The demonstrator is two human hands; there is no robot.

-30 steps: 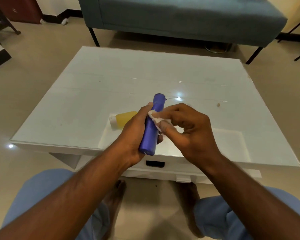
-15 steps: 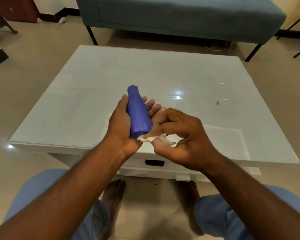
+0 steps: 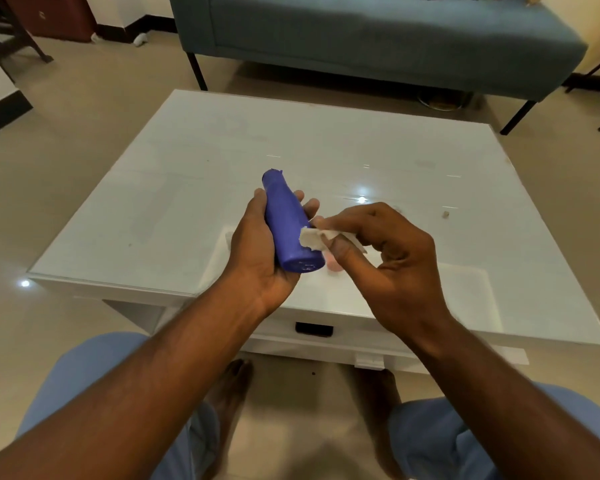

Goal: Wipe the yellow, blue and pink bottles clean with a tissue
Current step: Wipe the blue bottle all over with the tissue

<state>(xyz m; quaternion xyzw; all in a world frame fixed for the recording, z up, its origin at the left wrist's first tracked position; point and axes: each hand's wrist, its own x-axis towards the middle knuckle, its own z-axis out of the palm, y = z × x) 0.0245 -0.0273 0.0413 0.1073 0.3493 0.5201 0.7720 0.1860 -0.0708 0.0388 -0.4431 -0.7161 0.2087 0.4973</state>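
Note:
My left hand [image 3: 257, 251] grips the blue bottle [image 3: 288, 226] above the near part of the white table [image 3: 326, 143], its cap pointing away and its base towards me. My right hand [image 3: 388, 258] pinches a crumpled white tissue [image 3: 314, 237] against the bottle's right side, near the base. A sliver of the pink bottle [image 3: 334, 267] shows on the table between my hands. The white cap of the yellow bottle [image 3: 228, 236] peeks out left of my left hand; its body is hidden.
A grey-blue sofa [image 3: 378, 39] stands beyond the table. A small crumb-like bit [image 3: 445, 214] lies on the right of the tabletop. A drawer with a dark handle [image 3: 314, 330] sits under the near edge. My knees and feet are below.
The tissue moved from the bottle's upper part down under its base, then up onto its lower right side. My left hand tilted the bottle's cap to the left, hiding the yellow bottle.

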